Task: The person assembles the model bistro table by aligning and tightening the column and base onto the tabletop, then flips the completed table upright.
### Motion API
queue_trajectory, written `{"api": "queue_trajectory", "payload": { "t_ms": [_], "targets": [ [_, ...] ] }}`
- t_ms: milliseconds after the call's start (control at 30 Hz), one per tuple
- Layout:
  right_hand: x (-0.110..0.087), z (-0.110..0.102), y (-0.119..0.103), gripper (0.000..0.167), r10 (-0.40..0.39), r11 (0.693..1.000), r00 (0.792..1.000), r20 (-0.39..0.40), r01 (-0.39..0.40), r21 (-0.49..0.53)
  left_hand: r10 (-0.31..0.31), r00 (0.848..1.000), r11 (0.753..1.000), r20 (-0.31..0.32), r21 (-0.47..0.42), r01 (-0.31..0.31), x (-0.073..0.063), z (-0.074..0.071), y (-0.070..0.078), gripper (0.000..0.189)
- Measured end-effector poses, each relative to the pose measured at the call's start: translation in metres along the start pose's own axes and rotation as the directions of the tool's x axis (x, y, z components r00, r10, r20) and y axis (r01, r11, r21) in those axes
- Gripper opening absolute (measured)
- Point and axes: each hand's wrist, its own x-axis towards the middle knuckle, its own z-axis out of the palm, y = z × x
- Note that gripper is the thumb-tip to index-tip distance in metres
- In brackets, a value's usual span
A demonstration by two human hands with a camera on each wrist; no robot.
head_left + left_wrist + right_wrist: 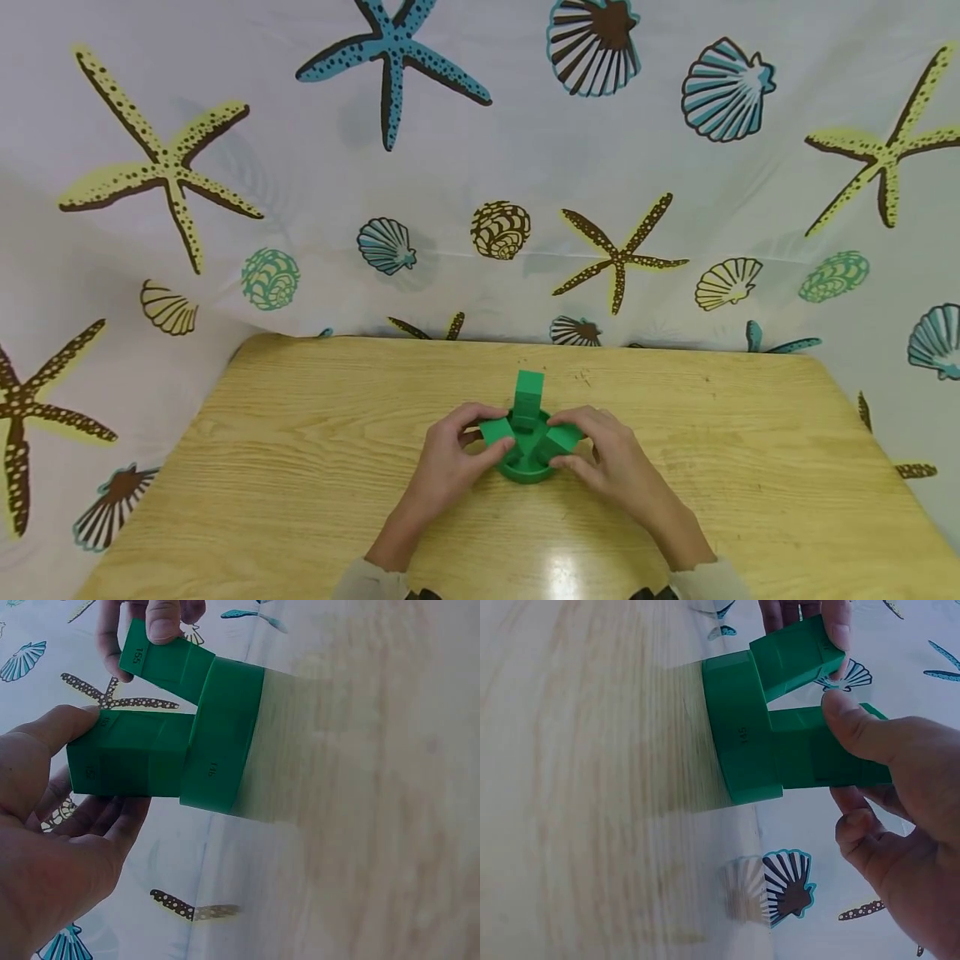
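A round green base (525,477) with a raised rim sits on the wooden table, small dark digits printed on its side. Three green blocks rise from it. My left hand (447,457) grips the left block (497,431) between thumb and fingers. On the other side, my right hand (613,460) pinches the right block (564,438) the same way. The back block (528,396) stands upright with no hand on it. In the left wrist view, the left block (124,757) leans outward from the base (225,739), its lower end inside the rim.
The light wooden table (315,433) spreads out around the base. Behind it and along both sides hangs a white cloth (450,167) printed with starfish and shells. A bright light reflection lies on the table near its front.
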Motion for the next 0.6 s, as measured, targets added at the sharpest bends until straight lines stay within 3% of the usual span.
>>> {"api": "queue_trajectory", "payload": {
  "t_ms": [333, 600],
  "targets": [
    [0.0007, -0.0006, 0.0, 0.043, 0.072, 0.996, 0.997, 0.031, -0.074, 0.054, -0.001, 1.0, 1.0, 0.016, -0.002, 0.001, 0.0019, -0.0009, 0.0002, 0.034],
    [-0.0009, 0.0005, 0.0034, 0.048, 0.076, 0.988, 0.996, 0.045, -0.081, 0.129, -0.002, 0.999, 1.0, 0.043, 0.006, 0.002, -0.0002, -0.0048, -0.0009, 0.037]
  ]
}}
